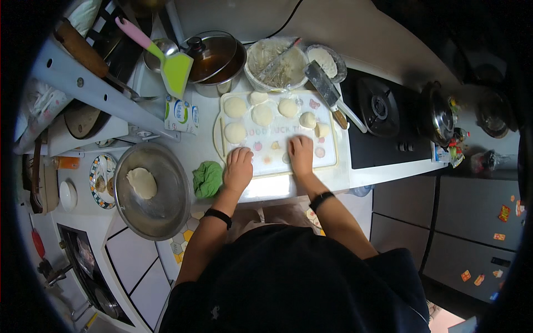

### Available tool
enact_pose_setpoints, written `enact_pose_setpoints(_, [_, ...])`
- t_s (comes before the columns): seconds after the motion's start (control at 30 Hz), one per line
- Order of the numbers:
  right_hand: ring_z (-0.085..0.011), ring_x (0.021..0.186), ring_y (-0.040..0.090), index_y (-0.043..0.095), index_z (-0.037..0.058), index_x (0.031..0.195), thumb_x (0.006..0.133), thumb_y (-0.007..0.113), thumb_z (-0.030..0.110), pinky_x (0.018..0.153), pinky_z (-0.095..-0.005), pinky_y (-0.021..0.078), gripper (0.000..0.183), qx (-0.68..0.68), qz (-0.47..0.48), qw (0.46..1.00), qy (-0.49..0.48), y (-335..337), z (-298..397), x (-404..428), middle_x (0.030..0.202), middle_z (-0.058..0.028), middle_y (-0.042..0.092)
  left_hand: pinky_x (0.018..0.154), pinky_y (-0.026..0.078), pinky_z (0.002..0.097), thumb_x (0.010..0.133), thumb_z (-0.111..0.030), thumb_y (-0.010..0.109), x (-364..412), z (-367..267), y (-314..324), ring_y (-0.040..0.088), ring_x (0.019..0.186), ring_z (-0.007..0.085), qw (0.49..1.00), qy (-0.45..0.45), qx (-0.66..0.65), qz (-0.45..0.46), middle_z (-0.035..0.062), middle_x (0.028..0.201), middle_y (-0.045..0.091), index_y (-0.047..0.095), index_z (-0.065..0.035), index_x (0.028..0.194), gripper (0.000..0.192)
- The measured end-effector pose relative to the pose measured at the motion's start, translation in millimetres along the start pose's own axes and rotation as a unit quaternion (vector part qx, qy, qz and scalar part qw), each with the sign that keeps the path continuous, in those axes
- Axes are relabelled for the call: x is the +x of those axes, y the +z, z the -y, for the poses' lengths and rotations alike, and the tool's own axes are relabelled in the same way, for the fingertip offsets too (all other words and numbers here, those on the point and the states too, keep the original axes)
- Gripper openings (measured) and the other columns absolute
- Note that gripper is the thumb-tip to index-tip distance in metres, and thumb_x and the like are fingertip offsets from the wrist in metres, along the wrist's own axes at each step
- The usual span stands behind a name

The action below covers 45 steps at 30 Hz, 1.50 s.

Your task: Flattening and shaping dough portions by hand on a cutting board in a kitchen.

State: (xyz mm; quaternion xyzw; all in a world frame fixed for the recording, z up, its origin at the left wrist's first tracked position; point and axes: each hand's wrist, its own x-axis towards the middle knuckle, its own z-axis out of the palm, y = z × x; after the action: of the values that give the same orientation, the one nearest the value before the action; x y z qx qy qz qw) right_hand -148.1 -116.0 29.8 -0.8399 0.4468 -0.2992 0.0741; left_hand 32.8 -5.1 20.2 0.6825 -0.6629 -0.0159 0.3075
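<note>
A white cutting board (270,156) with printed pictures lies before me on the counter. Several dough pieces sit on its far and left parts, among them a flattened round one (262,115) and a smaller lump (322,130) at the right. My left hand (239,167) rests at the board's near left edge, just below a dough round (235,133). My right hand (301,154) is over the board's near right part, its fingers curled down; whether anything is under them is hidden. A green cloth (207,179) lies left of my left hand.
A steel basin (166,208) holding dough stands left. Behind the board are a lidded pot (216,87), a plastic-covered bowl (266,85) and a bowl of flour (322,60). A cleaver (322,85) overlaps the board's far right corner, beside a gas hob (362,152).
</note>
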Motion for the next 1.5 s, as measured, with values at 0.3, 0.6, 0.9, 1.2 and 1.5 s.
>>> enact_pose_setpoints(0.3, [-0.0330,0.092,0.055,0.063,0.0048,0.093,0.078,0.067,0.012,0.081,-0.0419,0.0447,0.017,0.038,0.045,0.992,-0.114,1,5,30,0.098,-0.0134,0.060,0.098,0.037,0.0422,0.074,0.000,0.055,-1,-1,2,0.049,0.109,0.0309,1.000,0.010,-0.013,0.000,0.0104,0.109,0.056,0.058,-0.0027,0.095,0.021])
enact_pose_setpoints(0.6, [-0.0326,0.094,0.056,0.063,0.0046,0.093,0.078,0.066,0.012,0.084,-0.0413,0.0451,0.017,0.097,0.055,0.986,-0.128,6,5,22,0.097,-0.0133,0.060,0.098,0.038,0.0421,0.076,-0.005,0.055,3,-3,4,0.049,0.110,0.0279,1.000,0.004,-0.004,0.012,0.0089,0.109,0.056,0.059,-0.0040,0.095,0.019])
enact_pose_setpoints(0.9, [-0.0346,0.092,0.054,0.062,0.0046,0.093,0.077,0.065,0.008,0.084,-0.0432,0.0422,0.017,0.117,0.060,0.985,-0.109,13,26,-7,0.096,-0.0147,0.059,0.098,0.038,0.0418,0.075,-0.004,0.056,0,-2,4,0.050,0.108,0.0286,1.000,-0.002,0.000,0.012,0.0089,0.109,0.056,0.059,-0.0043,0.095,0.019])
enact_pose_setpoints(1.2, [-0.0343,0.096,0.053,0.061,0.0058,0.098,0.075,0.067,0.002,0.086,-0.0459,0.0409,0.025,0.086,0.005,0.994,-0.068,9,29,-20,0.097,-0.0145,0.057,0.097,0.038,0.0426,0.074,0.000,0.055,-4,-1,3,0.049,0.109,0.0314,0.999,-0.020,-0.031,0.002,0.0114,0.110,0.055,0.057,-0.0028,0.095,0.021])
enact_pose_setpoints(1.5, [-0.0361,0.094,0.053,0.059,0.0040,0.094,0.075,0.064,0.009,0.083,-0.0461,0.0393,0.020,0.040,-0.029,0.998,0.029,16,6,5,0.094,-0.0151,0.058,0.097,0.039,0.0410,0.075,-0.004,0.057,0,-2,1,0.050,0.108,0.0272,1.000,-0.001,0.010,0.003,0.0086,0.106,0.056,0.059,-0.0040,0.095,0.020])
